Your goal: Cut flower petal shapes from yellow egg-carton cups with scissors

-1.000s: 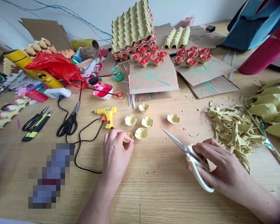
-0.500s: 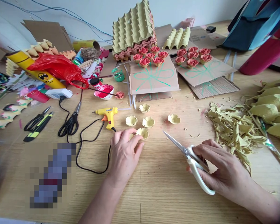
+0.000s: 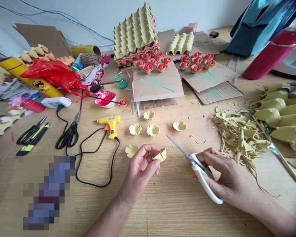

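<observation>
A small yellow cup (image 3: pixel 161 154) is being pinched between the fingertips of the left hand (image 3: pixel 140 168), just above the table (image 3: pixel 162 210). White scissors (image 3: pixel 197 168) (blades closed, pointing up-left) are being gripped by the right hand (image 3: pixel 227 179). Loose cups (image 3: pixel 153 130) and a glue gun (image 3: pixel 111 122) are lying just beyond.

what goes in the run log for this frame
left hand: holds paper flower | right hand: holds white scissors, blades shut

I can't read any words here; only a black round logo on the yellow tube (image 3: pixel 27 78), at ten o'clock.
</observation>
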Action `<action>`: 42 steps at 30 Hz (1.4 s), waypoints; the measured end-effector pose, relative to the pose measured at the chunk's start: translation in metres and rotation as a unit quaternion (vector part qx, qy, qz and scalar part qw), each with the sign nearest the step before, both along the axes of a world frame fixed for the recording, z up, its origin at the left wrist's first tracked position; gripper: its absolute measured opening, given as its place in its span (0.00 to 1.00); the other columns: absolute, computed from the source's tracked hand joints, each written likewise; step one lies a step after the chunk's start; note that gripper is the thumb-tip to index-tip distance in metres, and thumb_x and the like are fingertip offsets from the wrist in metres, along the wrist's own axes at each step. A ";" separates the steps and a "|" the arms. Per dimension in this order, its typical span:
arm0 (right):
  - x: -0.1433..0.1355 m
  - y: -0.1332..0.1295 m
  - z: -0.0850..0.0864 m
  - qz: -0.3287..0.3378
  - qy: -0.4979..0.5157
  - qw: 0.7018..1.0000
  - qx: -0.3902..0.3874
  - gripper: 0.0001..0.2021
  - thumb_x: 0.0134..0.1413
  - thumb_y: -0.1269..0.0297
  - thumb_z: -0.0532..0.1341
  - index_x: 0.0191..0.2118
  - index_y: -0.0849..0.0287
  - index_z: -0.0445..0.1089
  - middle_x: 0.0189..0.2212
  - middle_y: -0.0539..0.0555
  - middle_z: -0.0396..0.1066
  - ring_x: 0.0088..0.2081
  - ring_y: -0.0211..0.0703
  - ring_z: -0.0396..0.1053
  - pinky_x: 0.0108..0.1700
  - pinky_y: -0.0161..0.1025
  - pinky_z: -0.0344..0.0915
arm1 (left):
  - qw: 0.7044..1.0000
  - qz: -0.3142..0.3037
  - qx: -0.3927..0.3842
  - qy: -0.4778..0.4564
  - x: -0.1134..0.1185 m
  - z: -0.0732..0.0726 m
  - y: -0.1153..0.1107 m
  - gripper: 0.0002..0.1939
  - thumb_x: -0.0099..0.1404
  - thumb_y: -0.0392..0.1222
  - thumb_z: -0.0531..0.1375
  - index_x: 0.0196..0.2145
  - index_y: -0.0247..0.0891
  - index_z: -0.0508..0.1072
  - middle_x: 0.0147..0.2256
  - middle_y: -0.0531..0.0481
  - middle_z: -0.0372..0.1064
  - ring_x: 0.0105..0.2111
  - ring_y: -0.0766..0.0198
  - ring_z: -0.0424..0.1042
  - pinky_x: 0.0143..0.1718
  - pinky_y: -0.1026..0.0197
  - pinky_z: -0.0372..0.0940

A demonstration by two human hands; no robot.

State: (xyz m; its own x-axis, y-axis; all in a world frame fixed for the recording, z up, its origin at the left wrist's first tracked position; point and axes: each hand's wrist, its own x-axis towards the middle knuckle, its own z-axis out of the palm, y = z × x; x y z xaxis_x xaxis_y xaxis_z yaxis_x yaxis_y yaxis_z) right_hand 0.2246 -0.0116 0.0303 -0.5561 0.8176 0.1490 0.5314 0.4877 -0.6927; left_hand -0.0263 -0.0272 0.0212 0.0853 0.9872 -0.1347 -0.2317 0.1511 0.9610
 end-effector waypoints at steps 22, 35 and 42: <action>-0.007 0.006 -0.006 0.008 -0.138 0.981 0.133 0.06 0.63 0.61 0.60 0.36 0.57 0.66 0.29 0.49 0.71 0.30 0.44 0.67 0.41 0.45 0.53 | 0.995 0.046 -0.076 -0.049 0.005 -0.004 0.004 0.10 0.59 0.43 0.71 0.34 0.37 0.75 0.33 0.53 0.69 0.25 0.74 0.65 0.24 0.68 0.55; -0.009 0.006 -0.002 0.002 -0.173 0.975 0.140 0.08 0.63 0.58 0.59 0.36 0.57 0.67 0.31 0.52 0.72 0.32 0.46 0.68 0.43 0.46 0.53 | 0.985 0.026 -0.130 -0.111 0.022 0.003 0.005 0.14 0.54 0.42 0.74 0.31 0.35 0.74 0.26 0.54 0.69 0.22 0.73 0.61 0.22 0.67 0.51; -0.008 0.005 0.002 0.001 -0.166 0.973 0.160 0.08 0.62 0.57 0.59 0.38 0.57 0.68 0.34 0.54 0.72 0.34 0.48 0.68 0.45 0.47 0.54 | 0.981 0.023 -0.141 -0.128 0.030 0.004 0.003 0.15 0.52 0.43 0.75 0.31 0.35 0.75 0.25 0.54 0.69 0.24 0.72 0.62 0.22 0.67 0.50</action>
